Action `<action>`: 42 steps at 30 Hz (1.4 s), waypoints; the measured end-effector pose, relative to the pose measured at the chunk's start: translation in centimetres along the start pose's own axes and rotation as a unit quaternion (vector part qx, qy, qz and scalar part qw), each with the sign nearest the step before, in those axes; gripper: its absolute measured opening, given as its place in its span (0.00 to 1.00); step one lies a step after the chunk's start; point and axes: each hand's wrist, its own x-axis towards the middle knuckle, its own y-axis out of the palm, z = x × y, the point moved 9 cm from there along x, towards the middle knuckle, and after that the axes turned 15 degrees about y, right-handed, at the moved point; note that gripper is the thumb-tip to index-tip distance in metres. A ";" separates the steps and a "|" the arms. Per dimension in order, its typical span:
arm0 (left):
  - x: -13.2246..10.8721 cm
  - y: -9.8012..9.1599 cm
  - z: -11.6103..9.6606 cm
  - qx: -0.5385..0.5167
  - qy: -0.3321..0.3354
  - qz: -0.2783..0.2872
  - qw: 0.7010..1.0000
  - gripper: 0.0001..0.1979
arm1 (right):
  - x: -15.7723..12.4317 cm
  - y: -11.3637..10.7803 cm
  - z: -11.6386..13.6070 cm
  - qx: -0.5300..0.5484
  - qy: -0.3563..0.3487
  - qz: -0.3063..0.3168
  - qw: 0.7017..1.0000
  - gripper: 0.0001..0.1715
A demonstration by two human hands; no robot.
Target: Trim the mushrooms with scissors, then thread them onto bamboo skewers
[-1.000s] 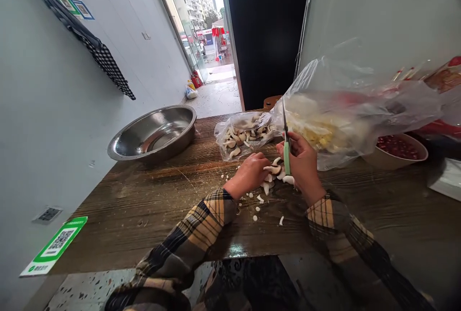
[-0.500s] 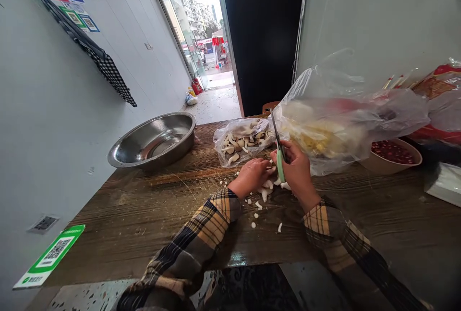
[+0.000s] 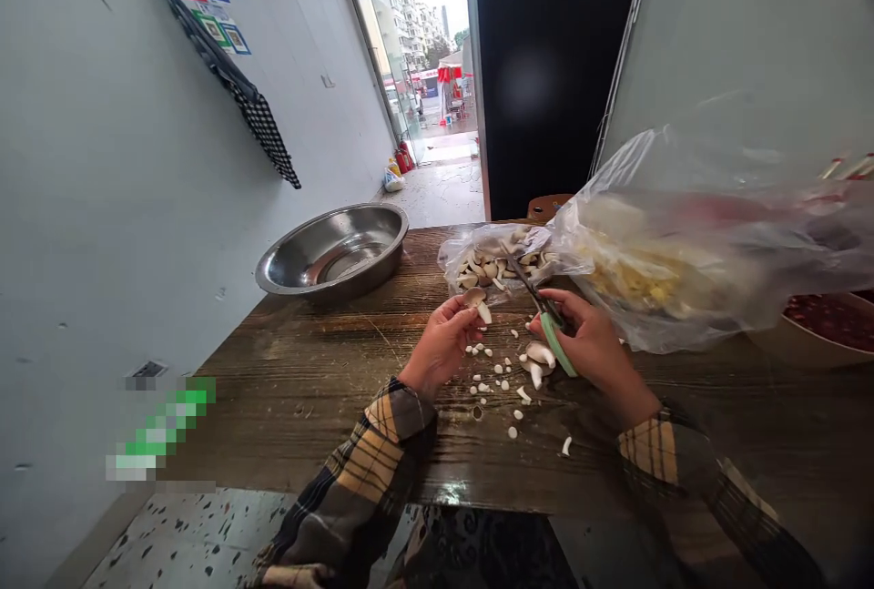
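My left hand [image 3: 441, 343] pinches a mushroom [image 3: 483, 309] with a pale stem and a brownish cap, held just above the table. My right hand [image 3: 593, 343] grips a pair of scissors [image 3: 558, 340] with green handles, its dark blades pointing up and away to the left. Between the hands, a few whole mushrooms [image 3: 539, 354] lie on the wood among several small white cut stem ends [image 3: 513, 432]. Behind the hands, an open clear plastic bag [image 3: 451, 252] holds many more mushrooms [image 3: 492, 269].
A steel basin [image 3: 269, 278] stands at the back left of the wooden table [image 3: 293, 407]. On the right are a large plastic bag with yellow contents [image 3: 635, 279] and a bowl of red food [image 3: 829, 320]. Beyond the table is an open glass door [image 3: 396, 52].
My left hand has lifted a mushroom off the table and moved left, away from the scissors. The scissors have tilted further left. The whole view has shifted rightward.
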 end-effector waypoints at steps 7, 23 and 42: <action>0.0 -1.6 -1.8 -0.051 0.054 -0.046 0.996 0.14 | -1.0 2.1 0.1 -0.145 0.000 0.075 0.987 0.28; -0.4 -1.9 -3.0 -0.042 0.099 -0.057 0.993 0.12 | -1.7 3.3 0.8 -0.209 -0.026 0.107 0.972 0.28; -0.6 -1.8 -2.5 -0.041 0.081 -0.064 0.994 0.14 | -1.9 3.5 1.1 -0.228 -0.043 0.120 0.965 0.29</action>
